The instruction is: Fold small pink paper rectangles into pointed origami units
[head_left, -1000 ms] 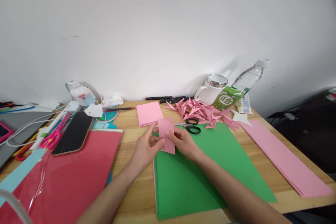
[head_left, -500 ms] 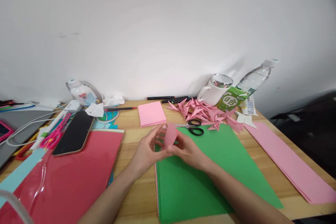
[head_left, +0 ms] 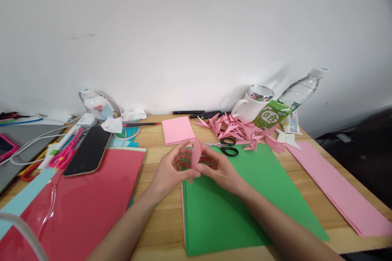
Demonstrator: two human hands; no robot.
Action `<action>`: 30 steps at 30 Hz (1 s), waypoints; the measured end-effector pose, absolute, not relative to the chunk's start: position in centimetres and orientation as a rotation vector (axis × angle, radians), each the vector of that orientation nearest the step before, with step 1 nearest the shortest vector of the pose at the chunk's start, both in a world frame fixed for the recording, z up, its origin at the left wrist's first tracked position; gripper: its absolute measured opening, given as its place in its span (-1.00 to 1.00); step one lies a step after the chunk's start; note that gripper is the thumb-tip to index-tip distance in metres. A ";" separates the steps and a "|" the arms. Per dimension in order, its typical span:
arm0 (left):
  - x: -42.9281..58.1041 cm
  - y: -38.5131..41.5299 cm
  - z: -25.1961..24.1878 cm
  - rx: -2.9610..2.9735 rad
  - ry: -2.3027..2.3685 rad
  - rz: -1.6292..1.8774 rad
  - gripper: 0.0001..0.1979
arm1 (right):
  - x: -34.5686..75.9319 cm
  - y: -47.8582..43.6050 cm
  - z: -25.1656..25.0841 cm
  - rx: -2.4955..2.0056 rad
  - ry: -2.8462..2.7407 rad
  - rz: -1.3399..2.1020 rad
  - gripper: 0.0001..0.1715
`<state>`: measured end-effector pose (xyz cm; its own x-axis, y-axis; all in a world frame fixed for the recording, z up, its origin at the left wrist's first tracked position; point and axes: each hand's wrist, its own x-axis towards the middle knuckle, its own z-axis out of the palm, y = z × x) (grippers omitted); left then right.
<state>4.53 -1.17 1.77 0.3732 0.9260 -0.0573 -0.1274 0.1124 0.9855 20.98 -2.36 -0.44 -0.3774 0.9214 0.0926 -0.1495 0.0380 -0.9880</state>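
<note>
Left fingers (head_left: pixel 187 175) and right fingers (head_left: pixel 207 170) hold a bent pink paper (head_left: pixel 196 153) over green sheets (head_left: pixel 241 212) on the surface (head_left: pixel 159 220), folded pink pieces (head_left: pixel 234 127) heaped near its far edge.

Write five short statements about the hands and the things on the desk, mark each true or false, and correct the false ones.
1. The left hand and right hand both hold a small pink paper. True.
2. The black-handled scissors are in the right hand. False: the black-handled scissors lie beyond it.
3. The pile of folded pink pieces lies nearer the person than the white mug. True.
4. The phone lies to the right of the green sheets. False: the phone lies to their left.
5. The stack of pink squares lies to the left of the black-handled scissors. True.
</note>
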 end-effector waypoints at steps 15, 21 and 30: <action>4.1 -0.9 1.3 1.186 0.893 0.914 -0.37 | 21.2 -2.2 0.1 -0.942 -1.396 1.484 -0.52; 4.0 -1.1 1.6 1.190 0.947 0.931 -0.56 | 21.5 -2.1 0.5 -1.034 -1.480 1.355 -0.60; 3.8 -1.0 1.7 1.106 1.032 0.938 -0.69 | 21.8 -1.8 0.2 -1.156 -1.317 1.345 -0.57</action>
<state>3.84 -1.00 1.66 0.2590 0.9505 -0.1719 -0.0801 0.1984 0.9768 21.77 -1.83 0.15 -0.1588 0.9869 -0.0295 0.0083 -0.0285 -0.9996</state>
